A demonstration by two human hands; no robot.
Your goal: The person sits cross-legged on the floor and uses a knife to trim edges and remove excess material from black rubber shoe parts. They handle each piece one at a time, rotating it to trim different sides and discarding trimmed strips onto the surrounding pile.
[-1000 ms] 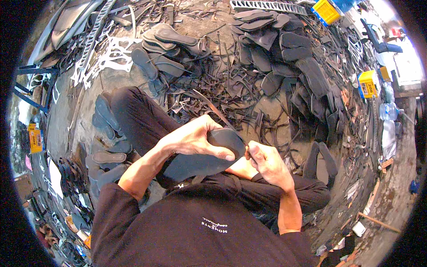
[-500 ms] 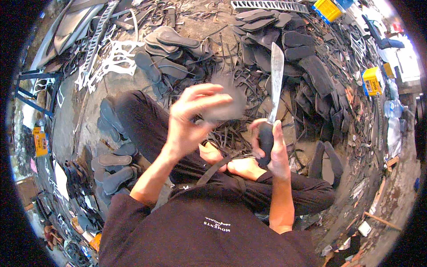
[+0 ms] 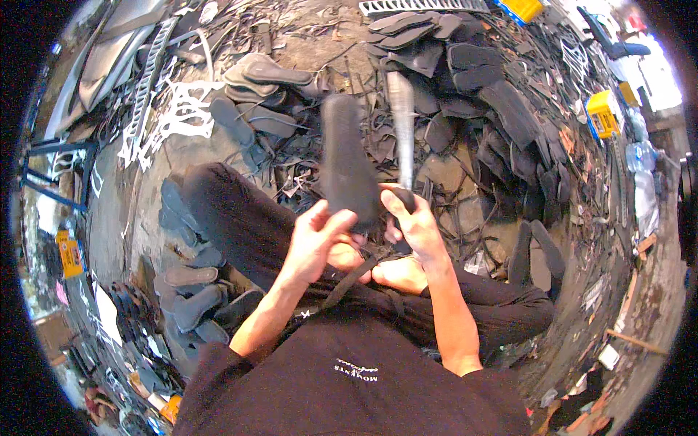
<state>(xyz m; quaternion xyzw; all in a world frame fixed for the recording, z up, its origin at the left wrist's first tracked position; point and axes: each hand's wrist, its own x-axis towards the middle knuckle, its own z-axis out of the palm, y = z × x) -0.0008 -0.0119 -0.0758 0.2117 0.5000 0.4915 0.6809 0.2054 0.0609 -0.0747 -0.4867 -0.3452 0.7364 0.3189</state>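
My left hand (image 3: 314,241) grips a dark grey shoe sole (image 3: 345,149) by its lower end, thumb on top, and the sole stands nearly upright, slightly blurred. Just to its right, my right hand (image 3: 419,229) is closed round the black handle of a large knife (image 3: 402,134). The knife's long pale blade points away from me, beside the sole with a narrow gap between them. Both hands are above my crossed legs and bare feet (image 3: 398,275). Beyond them lies a heap of thin black offcut strips (image 3: 298,171).
Stacked soles lie at the far left (image 3: 273,71) and in a bigger pile at the right (image 3: 502,109). More soles (image 3: 193,291) rest by my left knee and a pair (image 3: 534,254) by my right. White cut-out sheets (image 3: 185,109) and yellow-blue boxes (image 3: 602,115) stand farther out.
My left hand has come down and turned, bringing the sole upright. My right hand has moved left with the knife, so blade and sole are now close together.
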